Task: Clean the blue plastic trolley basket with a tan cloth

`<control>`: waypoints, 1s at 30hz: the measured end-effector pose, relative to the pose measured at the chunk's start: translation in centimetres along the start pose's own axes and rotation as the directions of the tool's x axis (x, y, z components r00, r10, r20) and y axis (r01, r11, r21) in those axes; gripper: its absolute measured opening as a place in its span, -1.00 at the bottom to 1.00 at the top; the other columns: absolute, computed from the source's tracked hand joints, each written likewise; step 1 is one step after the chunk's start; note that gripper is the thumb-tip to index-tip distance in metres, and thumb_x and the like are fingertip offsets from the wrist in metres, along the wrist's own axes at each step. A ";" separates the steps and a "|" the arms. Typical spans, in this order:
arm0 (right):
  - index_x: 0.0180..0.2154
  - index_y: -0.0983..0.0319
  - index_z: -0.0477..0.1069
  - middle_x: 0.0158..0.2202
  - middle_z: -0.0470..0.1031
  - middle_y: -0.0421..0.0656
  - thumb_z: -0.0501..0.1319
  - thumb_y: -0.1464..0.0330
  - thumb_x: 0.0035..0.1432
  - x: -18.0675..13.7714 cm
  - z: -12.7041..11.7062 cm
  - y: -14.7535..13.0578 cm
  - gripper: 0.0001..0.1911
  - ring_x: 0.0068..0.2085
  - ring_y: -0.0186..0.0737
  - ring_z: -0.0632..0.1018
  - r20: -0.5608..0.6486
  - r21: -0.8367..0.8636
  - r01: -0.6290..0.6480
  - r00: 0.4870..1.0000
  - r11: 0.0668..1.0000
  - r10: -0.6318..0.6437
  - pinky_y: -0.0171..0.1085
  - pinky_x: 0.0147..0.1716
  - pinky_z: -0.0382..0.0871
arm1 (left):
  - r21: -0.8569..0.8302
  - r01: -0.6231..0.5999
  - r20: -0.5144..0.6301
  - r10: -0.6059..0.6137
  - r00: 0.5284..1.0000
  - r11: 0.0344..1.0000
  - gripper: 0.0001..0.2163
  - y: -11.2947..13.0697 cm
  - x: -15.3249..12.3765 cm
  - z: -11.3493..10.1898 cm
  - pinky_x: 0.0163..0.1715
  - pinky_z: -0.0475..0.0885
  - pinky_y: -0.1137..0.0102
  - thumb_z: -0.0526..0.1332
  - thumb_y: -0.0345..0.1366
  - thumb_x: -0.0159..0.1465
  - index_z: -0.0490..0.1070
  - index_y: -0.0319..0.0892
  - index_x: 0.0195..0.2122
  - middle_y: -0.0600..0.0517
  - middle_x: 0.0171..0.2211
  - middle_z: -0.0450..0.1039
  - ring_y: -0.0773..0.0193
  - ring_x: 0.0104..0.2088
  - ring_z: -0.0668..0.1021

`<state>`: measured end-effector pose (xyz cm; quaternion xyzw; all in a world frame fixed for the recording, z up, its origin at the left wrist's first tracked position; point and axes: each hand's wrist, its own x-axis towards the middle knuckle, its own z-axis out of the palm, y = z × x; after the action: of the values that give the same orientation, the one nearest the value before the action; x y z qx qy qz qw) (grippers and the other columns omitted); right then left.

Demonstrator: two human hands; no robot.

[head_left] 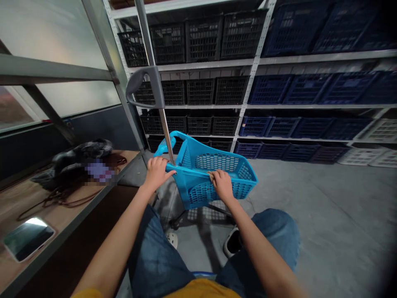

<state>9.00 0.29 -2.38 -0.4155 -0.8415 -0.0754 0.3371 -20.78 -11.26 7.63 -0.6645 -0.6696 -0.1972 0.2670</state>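
A light blue plastic shopping basket [217, 165] on a wheeled frame stands on the floor in front of my knees, empty inside. My left hand [156, 171] grips its near rim at the left corner, beside the metal pole [166, 128] with a grey handle [145, 85]. My right hand [221, 184] has its fingers curled over the near rim further right. Both arms reach forward over my jeans-clad legs.
Metal shelving [248, 105] holds rows of black crates [201, 39] on the left and dark blue crates [307, 89] on the right, with white crates [380, 130] at far right. A wooden shelf [18, 203] at left carries a dark bag [80, 155], cords and a phone [27, 238]. The floor [325, 207] is grey concrete.
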 end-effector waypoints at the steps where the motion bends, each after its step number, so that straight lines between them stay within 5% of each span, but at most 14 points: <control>1: -0.08 0.20 0.42 -0.08 0.39 0.00 0.03 0.31 0.31 0.2 0.1 -0.7 -0.74 -0.11 -0.05 0.32 -0.017 -0.005 -0.029 0.999 1.000 0.029 -0.14 -0.12 0.17 | 0.006 -0.009 0.016 0.009 1.000 1.000 -0.55 0.0 0.0 0.2 0.08 0.15 0.02 0.22 0.07 0.18 0.40 -0.19 -0.09 -0.19 -0.12 0.40 -0.09 0.00 0.36; 8: -0.01 0.14 0.40 0.00 0.37 -0.01 0.00 0.35 0.32 4.3 1.2 -10.6 -0.71 -0.08 -0.02 0.30 -0.008 0.089 0.018 1.000 0.996 -0.017 -0.12 -0.14 0.19 | 0.036 -0.038 0.048 0.037 0.998 0.999 -0.58 1.1 0.0 0.5 0.08 0.14 0.01 0.18 0.06 0.22 0.42 -0.19 -0.11 -0.17 -0.19 0.39 -0.05 -0.07 0.35; 10: 0.04 0.14 0.37 0.02 0.36 -0.02 -0.02 0.36 0.33 4.4 0.9 -10.3 -0.68 -0.07 -0.04 0.31 0.005 0.108 0.084 0.996 0.991 -0.085 -0.13 -0.10 0.19 | 0.035 -0.040 0.046 0.038 0.998 0.999 -0.59 1.1 -0.2 0.5 0.10 0.12 0.01 0.17 0.06 0.22 0.43 -0.16 -0.10 -0.16 -0.17 0.38 -0.04 -0.05 0.34; 13: 0.06 0.15 0.36 0.00 0.38 -0.02 -0.06 0.33 0.36 2.9 0.0 -6.4 -0.66 -0.07 -0.08 0.34 0.044 0.109 0.177 0.982 0.978 -0.183 -0.15 -0.06 0.19 | 0.008 -0.019 0.041 0.019 0.999 1.000 -0.59 1.1 -0.5 0.6 0.11 0.09 -0.02 0.17 0.08 0.21 0.43 -0.13 -0.11 -0.14 -0.16 0.38 -0.05 -0.03 0.33; 17: 0.04 0.23 0.36 -0.05 0.41 0.02 -0.05 0.32 0.36 1.1 -0.5 -2.5 -0.66 -0.08 -0.08 0.37 0.021 0.084 0.094 0.995 0.992 -0.096 -0.15 -0.08 0.21 | -0.035 0.012 0.039 -0.011 0.999 0.999 -0.59 1.3 -0.5 0.7 0.13 0.07 -0.03 0.20 0.07 0.19 0.44 -0.13 -0.11 -0.14 -0.16 0.38 -0.04 -0.02 0.32; 25: 0.00 0.28 0.37 -0.04 0.40 0.03 -0.06 0.34 0.37 4.9 1.2 -12.0 -0.68 -0.05 -0.08 0.37 -0.107 0.241 0.066 0.993 0.968 -0.041 -0.13 -0.03 0.24 | -0.048 0.056 0.064 -0.052 0.997 0.997 -0.57 1.4 -0.3 0.8 0.15 0.01 -0.03 0.23 0.08 0.17 0.46 -0.14 -0.11 -0.15 -0.15 0.37 -0.07 -0.01 0.31; 30: 0.05 0.25 0.35 -0.02 0.39 0.02 -0.01 0.30 0.35 3.5 0.7 -8.6 -0.67 -0.07 -0.10 0.37 -0.073 0.235 0.174 0.984 0.956 -0.161 -0.16 -0.06 0.28 | -0.099 0.053 0.038 -0.049 0.998 0.994 -0.58 1.4 -0.8 1.1 0.17 0.00 -0.03 0.23 0.07 0.16 0.45 -0.12 -0.09 -0.14 -0.14 0.39 -0.07 0.01 0.31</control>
<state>0.69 -2.68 0.68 -0.2965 -0.8673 -0.0121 0.3997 -19.55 -11.14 6.20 -0.6631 -0.6802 -0.2254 0.2166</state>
